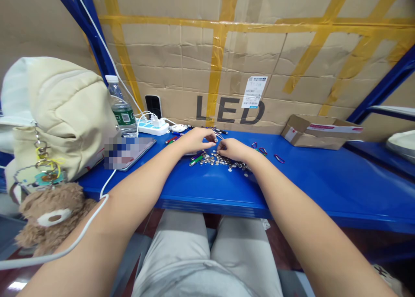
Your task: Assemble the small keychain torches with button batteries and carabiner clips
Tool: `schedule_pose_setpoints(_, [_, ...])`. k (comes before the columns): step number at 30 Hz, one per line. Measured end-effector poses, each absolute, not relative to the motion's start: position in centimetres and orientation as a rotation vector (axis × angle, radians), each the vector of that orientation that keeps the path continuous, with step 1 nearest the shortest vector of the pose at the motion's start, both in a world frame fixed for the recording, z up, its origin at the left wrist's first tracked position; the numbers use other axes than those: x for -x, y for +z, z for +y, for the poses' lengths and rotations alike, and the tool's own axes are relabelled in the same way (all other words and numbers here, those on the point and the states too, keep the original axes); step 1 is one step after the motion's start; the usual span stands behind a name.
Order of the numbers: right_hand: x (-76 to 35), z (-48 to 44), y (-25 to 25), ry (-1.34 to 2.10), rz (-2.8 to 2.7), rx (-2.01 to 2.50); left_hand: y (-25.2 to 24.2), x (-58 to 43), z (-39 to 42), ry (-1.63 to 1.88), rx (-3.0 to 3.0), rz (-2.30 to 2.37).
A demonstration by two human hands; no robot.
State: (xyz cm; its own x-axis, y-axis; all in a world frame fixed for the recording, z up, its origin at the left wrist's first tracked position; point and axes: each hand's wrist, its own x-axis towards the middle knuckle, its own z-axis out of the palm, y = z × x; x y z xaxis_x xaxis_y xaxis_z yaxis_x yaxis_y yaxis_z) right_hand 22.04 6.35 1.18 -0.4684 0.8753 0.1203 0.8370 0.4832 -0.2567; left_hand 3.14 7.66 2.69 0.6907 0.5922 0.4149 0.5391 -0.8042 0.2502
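Note:
My left hand is over the blue table, thumb and fingertips closed on a small round silver button cell. Just to its right, my right hand has its fingers drawn together in a pinch; whatever they hold is too small to make out. Below both hands lies a loose pile of silver button cells, partly covered by the right hand. A green pen-shaped tube rests at the pile's left edge. Behind the hands are several dark slim tubes, partly hidden.
Purple and red carabiners lie to the right, before an open cardboard box. At left are a tablet, power strip, water bottle and cream bag. A white cable crosses the left forearm.

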Motion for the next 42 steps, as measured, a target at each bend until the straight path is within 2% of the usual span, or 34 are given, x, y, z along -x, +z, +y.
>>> schedule_pose_setpoints(7, [-22.4,6.2,1.4,0.215,-2.493,1.373,2.7,-3.1,7.7,0.718,-2.752,0.939])
schedule_pose_setpoints(11, [-22.7,6.0,2.3,-0.009,-2.193,1.203,2.4,-3.2,7.6,0.741,-2.661,0.949])
schedule_pose_setpoints(14, [-22.8,5.9,2.6,-0.035,-2.057,1.077,2.2,-3.3,7.6,0.773,-2.535,0.943])
schedule_pose_setpoints(23, [-22.8,6.1,2.0,0.005,-2.194,0.889,1.8,-3.5,7.9,0.826,-2.388,0.912])
schedule_pose_setpoints(35, [-23.0,5.2,2.9,-0.012,-2.150,0.964,2.2,-2.9,8.7,1.005,-2.771,0.917])
schedule_pose_setpoints(42, [-23.3,5.9,1.9,0.048,-2.305,1.208,1.9,-2.8,8.9,0.983,-2.736,0.956])
